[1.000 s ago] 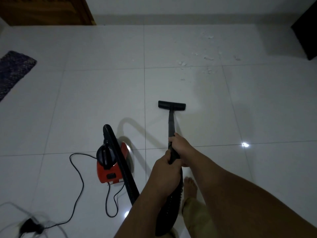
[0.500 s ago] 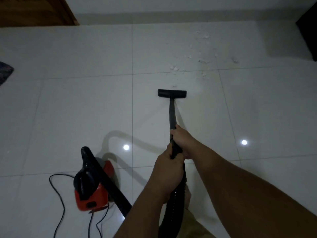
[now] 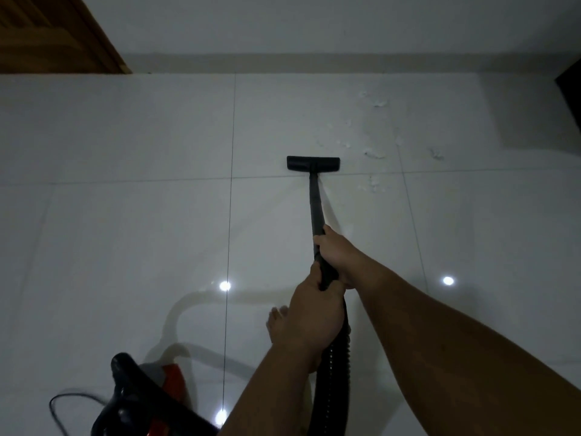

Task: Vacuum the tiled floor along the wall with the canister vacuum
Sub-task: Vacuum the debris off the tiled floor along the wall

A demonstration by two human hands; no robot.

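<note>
A black vacuum wand (image 3: 316, 202) runs from my hands to a flat black floor nozzle (image 3: 313, 163) lying on the white tiled floor (image 3: 141, 231), just past a grout line. My right hand (image 3: 338, 251) grips the wand higher up; my left hand (image 3: 316, 316) grips it just below, where the ribbed black hose (image 3: 334, 372) begins. The red and black canister (image 3: 147, 401) sits at the bottom left, partly cut off. White debris bits (image 3: 374, 152) lie to the right of the nozzle, near the wall (image 3: 314, 23).
A wooden door (image 3: 53, 36) stands at the top left corner. A dark object (image 3: 570, 83) juts in at the top right edge. The power cord (image 3: 59, 404) loops left of the canister. A bare foot (image 3: 278, 322) rests on the tile behind my left hand.
The nozzle has slid forward across the grout line toward the wall and the debris. The view has advanced, so the canister now sits lower and nearer the frame's bottom edge.
</note>
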